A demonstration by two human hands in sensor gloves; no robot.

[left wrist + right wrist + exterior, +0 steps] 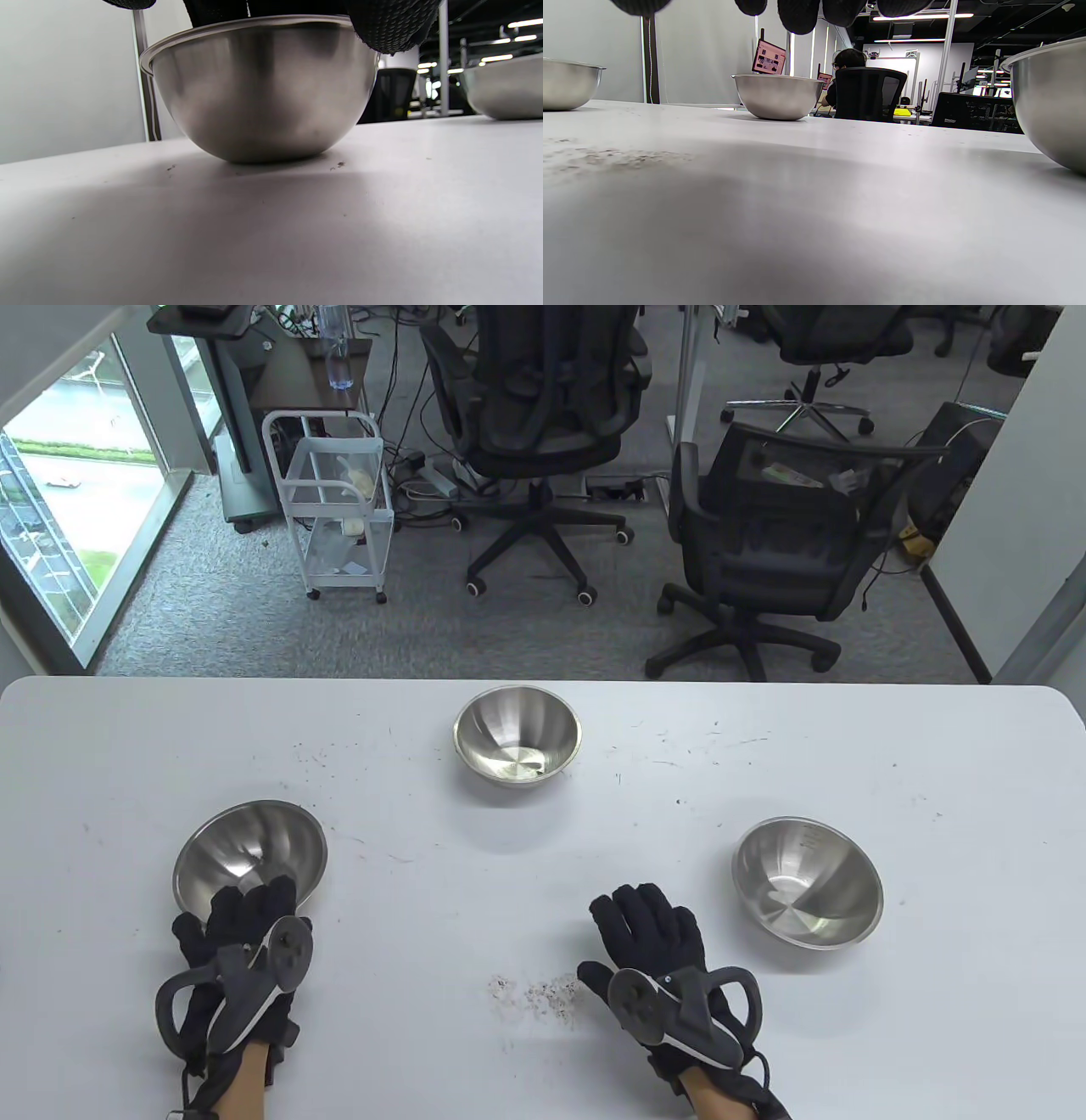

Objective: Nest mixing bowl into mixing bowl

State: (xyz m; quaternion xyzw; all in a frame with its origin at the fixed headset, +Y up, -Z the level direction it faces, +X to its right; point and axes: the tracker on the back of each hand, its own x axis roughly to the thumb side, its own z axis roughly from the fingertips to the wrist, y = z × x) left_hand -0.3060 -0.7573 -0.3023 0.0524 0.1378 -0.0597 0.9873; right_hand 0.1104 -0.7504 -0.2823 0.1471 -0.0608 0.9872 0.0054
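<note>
White table (pixel 543 899) from above: left hand (pixel 242 937) has its fingers over the near rim of the left bowl (pixel 250 857); right hand (pixel 657 950) lies flat, holding nothing. Left wrist view: the fingertips (pixel 390 25) touch the rim, a firm grip unconfirmed; pinch it securely, then lift level.

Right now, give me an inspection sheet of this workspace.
Surface: white table, scuffed.
Job's things: three steel bowls, none nested: left bowl, far bowl, right bowl.
Clutter: brown crumbs near the front.
Grippers: left hand, fingers over the left bowl's near rim; right hand flat on the table, holding nothing.
Cables: floor cables beyond the table.
Surroundings: office chairs, white cart, window.
</note>
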